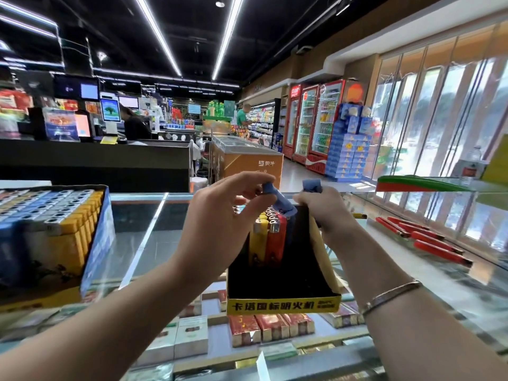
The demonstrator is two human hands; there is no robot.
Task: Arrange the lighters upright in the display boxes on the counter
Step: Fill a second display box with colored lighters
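A yellow and black display box stands on the glass counter, mostly empty at its front. Yellow lighters and red lighters stand upright at its back. My left hand pinches a blue lighter by its bottom end, tilted, its head down beside the red row. My right hand grips more blue lighters at the box's right wall. A full display box of upright blue, grey and yellow lighters sits at the left.
Several red lighters lie loose on the counter at the right. Cigarette packs show under the glass top. A checkout desk, a freezer and drink fridges stand behind, with people far off.
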